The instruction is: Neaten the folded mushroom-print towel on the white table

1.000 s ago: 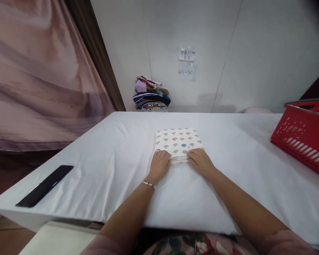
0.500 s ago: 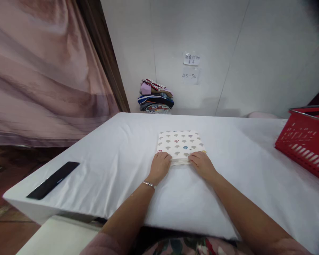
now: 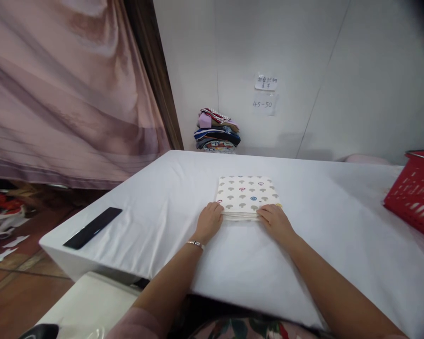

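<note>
A folded white cloth [image 3: 247, 193] printed with grey, red and blue mushrooms lies flat on the white-covered table [image 3: 155, 212], its stacked layers showing along the near edge. At its near left corner, my left hand [image 3: 209, 220] has its fingers closed on the edge; a silver bracelet circles that wrist. My right hand [image 3: 276, 223] grips the near edge toward the right corner, fingertips on top of the fabric. Both thumbs are mostly hidden.
A black phone-like slab [image 3: 93, 228] lies at the table's left. Behind the table's far edge rises a pile of folded fabrics [image 3: 217, 132]. A red plastic basket [image 3: 417, 193] stands at the right. A pink curtain [image 3: 67, 94] hangs at left; paper notes [image 3: 265, 94] are on the wall.
The view has swung slightly left, so everything sits further right. My left hand has shifted outward to the cloth's left corner, baring more of the near edge. The cloth stays flat.
</note>
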A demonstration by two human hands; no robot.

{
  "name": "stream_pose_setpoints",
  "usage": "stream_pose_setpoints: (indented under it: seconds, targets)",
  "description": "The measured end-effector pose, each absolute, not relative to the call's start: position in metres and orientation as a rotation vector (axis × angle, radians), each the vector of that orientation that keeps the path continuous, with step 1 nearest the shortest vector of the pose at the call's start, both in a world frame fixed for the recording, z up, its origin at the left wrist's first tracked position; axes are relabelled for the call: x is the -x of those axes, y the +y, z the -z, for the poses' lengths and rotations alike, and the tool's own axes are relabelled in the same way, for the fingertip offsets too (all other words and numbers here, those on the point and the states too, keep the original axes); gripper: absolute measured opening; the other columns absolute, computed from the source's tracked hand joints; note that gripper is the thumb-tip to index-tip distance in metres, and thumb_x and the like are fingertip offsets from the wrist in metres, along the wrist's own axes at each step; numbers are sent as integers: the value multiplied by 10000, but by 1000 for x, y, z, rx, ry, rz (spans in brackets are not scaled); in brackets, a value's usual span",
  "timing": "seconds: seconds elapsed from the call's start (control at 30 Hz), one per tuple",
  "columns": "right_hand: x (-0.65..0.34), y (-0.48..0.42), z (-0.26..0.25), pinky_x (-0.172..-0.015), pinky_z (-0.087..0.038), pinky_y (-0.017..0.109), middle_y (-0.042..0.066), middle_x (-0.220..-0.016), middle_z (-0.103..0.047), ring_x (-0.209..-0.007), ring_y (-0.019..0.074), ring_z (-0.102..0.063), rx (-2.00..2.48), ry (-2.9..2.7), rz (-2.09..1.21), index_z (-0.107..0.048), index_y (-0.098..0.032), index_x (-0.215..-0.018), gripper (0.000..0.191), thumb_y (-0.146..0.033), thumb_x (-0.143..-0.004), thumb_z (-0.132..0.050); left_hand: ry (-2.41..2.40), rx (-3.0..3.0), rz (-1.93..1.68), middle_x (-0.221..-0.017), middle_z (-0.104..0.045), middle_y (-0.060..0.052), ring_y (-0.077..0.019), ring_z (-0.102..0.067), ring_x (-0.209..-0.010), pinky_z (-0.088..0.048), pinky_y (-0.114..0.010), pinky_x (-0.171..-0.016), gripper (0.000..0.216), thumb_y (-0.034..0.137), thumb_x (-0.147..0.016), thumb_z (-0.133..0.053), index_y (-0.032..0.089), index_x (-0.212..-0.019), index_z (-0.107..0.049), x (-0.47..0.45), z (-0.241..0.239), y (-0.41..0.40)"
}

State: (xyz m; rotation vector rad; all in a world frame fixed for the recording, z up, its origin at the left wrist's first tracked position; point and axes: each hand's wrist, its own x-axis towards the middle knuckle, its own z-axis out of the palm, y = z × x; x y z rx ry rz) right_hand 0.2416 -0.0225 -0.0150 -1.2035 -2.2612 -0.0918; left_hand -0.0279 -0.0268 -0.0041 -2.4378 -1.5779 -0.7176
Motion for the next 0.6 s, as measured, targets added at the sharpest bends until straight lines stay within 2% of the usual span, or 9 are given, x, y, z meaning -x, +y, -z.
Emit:
stream_pose_setpoints:
  seconds: [0.23, 0.43, 0.5, 0.6]
  targets:
    - [-241, -25, 13, -786, -398, 346, 66, -947, -614, -868, 200, -520, 1196, -2258, 72, -650, -201, -955, 231, -215, -894, -428, -1622, 2527, 737, -1025, -580, -48, -184, -483, -1065, -455, -335, -877, 259, 20, -755, -434, 211, -881, -554, 28, 5, -28]
    - [-238, -23, 15, -782, -399, 351, 67, -945, -610, -877, 203, -525, 1197, -2264, 71, -647, -203, -945, 231, -174, -890, -424, -1729, 2545, 884, -994, -611, -43, -186, -548, -970, -469, -345, -834, 192, 128, -773, -517, 206, -923, -609, 30, -15, -34]
    - [-237, -22, 16, -777, -403, 350, 68, -942, -612, -876, 203, -527, 1210, -2258, 76, -651, -205, -943, 227, -168, -887, -434, -1685, 2506, 939, -1036, -613, -51, -196, -550, -984, -457, -371, -856, 194, 191, -796, -525, 207, -970, -609, 19, -23, -32]
    - [-236, -20, 16, -778, -407, 355, 68, -936, -616, -875, 205, -530, 1219, -2252, 91, -656, -210, -948, 209, -176, -878, -462, -1417, 2561, 943, -1205, -561, -66, -205, -480, -1145, -389, -401, -971, 284, 263, -862, -461, 205, -1126, -548, -5, -24, -27]
